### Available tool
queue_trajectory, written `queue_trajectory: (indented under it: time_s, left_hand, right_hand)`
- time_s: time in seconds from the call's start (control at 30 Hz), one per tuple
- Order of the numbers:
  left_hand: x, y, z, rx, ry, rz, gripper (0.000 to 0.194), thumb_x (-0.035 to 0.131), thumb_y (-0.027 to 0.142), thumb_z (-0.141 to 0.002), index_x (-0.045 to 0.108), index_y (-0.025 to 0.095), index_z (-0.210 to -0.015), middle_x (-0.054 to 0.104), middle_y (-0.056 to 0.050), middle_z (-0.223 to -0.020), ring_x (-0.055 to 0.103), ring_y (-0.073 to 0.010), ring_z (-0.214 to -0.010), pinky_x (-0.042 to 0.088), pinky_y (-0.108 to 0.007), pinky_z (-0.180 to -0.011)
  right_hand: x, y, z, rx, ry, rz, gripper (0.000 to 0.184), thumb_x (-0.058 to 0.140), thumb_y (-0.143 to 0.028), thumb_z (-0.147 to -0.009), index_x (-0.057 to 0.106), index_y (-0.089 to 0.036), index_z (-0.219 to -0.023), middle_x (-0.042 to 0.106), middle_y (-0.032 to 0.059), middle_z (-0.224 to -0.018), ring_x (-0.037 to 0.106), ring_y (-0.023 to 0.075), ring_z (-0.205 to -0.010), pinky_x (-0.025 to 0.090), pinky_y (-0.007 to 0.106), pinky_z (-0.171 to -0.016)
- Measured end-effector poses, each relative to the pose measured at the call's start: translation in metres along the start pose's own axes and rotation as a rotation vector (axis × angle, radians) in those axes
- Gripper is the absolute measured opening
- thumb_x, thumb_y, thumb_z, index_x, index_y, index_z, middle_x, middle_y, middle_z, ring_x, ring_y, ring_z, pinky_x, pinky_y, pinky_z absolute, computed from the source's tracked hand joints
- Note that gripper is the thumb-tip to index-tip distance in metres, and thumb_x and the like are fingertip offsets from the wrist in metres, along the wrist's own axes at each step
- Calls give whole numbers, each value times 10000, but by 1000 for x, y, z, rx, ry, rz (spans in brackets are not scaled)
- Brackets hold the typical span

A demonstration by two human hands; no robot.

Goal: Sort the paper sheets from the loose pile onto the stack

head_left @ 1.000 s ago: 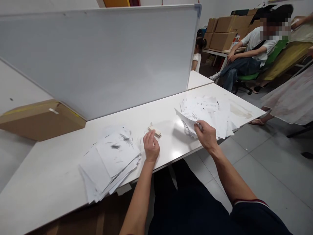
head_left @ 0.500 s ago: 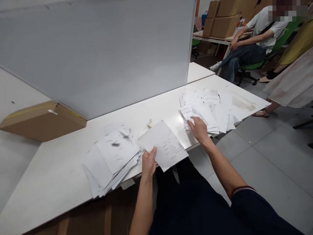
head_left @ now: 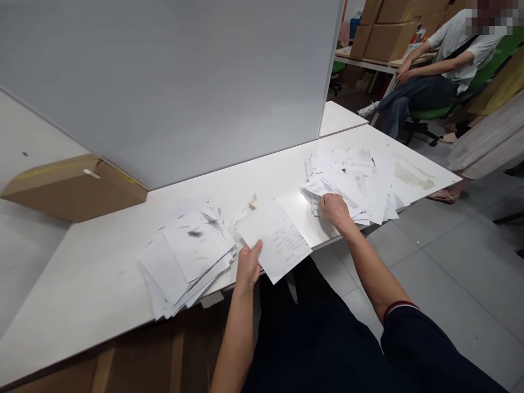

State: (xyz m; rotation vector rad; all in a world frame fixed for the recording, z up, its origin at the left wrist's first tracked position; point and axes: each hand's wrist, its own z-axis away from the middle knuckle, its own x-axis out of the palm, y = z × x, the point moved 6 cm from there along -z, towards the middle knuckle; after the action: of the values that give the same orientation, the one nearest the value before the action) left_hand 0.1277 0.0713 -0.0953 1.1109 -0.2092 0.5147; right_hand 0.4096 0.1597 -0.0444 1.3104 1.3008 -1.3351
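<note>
My left hand (head_left: 249, 263) pinches the near left edge of a white sheet of paper (head_left: 272, 234) with faint handwriting, its thumb on top. At the right-hand heap of papers (head_left: 380, 191), my right hand (head_left: 334, 209) is closed on the near edge of a printed sheet (head_left: 327, 187) with an oval mark. That sheet's left corner is lifted and bent. Left of my left hand lies a fanned stack of paper (head_left: 184, 267), the top sheet marked with dark scribbles. My right fingertips are partly hidden.
A small cream-coloured piece (head_left: 252, 204) lies on the white table (head_left: 94, 278). Behind stands a tall grey panel (head_left: 196, 82), with a cardboard box (head_left: 77, 188) at left. A seated person (head_left: 446, 71) and stacked cartons (head_left: 391, 41) are at the back right.
My right fingers have closed from resting on the printed sheet to gripping its edge, and its corner has risen. The left hand still holds its sheet. The view has shifted slightly.
</note>
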Motion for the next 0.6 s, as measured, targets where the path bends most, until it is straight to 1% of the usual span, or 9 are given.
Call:
queue_trajectory:
  time_s: [0.07,0.13,0.2,0.27,0.33,0.4,0.47,0.53,0.6]
  left_hand:
    - [-1,-1,-2,2,-10,3,315,713,219,-665,640,117,-954,690,-120,-983,647,-243,-915,507,-377,-877]
    - [-3,-3,-3,11,-17,18,319,715,220,-661,640,118,-954,692,-117,-975,647,-244,-917,506,-374,-878]
    - [-4,-4,-4,10,-26,35,329,719,228,-655,638,121,-955,696,-115,-962,644,-247,-927,504,-372,-880]
    - [-3,-4,-4,-5,-42,46,331,723,242,-647,639,117,-943,700,-120,-936,639,-255,-938,502,-376,-880]
    - [-3,-4,-3,-22,-54,50,324,723,255,-644,640,107,-919,704,-129,-904,636,-266,-944,501,-383,-878]
    - [-2,-4,-4,-32,-68,46,323,719,264,-647,640,99,-914,703,-136,-895,634,-271,-947,500,-387,-875]
    - [-2,-4,-4,-31,-81,36,329,712,266,-656,637,96,-928,701,-140,-901,633,-271,-949,501,-386,-870]
    - [-3,-4,-4,-33,-88,32,329,706,259,-665,634,95,-941,701,-140,-902,635,-268,-944,503,-386,-864]
    - [-3,-4,-4,-40,-86,36,319,699,256,-675,633,93,-940,701,-141,-898,639,-267,-934,505,-389,-860]
  right_hand:
    - [-3,3,1,52,-32,31,325,308,-190,-900,614,-78,-891,640,175,-837,583,222,-773,372,302,-668]
    - [-14,6,5,90,15,45,313,304,-190,-904,598,-85,-902,632,162,-806,577,206,-711,346,279,-585]
    - [-36,5,13,58,168,13,327,291,-233,-919,587,-96,-890,616,136,-767,555,183,-666,317,262,-551]
    - [-67,3,28,-15,377,-125,347,285,-300,-930,575,-115,-879,581,88,-698,512,153,-609,297,251,-531]
    - [-97,3,48,-53,586,-384,350,285,-365,-932,553,-144,-882,528,34,-642,461,128,-562,292,243,-518]
    - [-112,5,63,-43,708,-687,352,275,-410,-930,526,-172,-858,482,-1,-623,431,117,-552,299,237,-516]
    - [-106,-2,67,-32,659,-905,361,268,-438,-925,499,-190,-802,464,-13,-623,429,116,-566,311,234,-521]
    - [-80,-20,62,-36,447,-935,358,299,-450,-910,474,-197,-727,456,-18,-604,424,118,-558,312,237,-520]
    - [-43,-40,58,-40,208,-811,334,345,-435,-891,451,-204,-674,454,-19,-575,418,124,-536,302,247,-522]
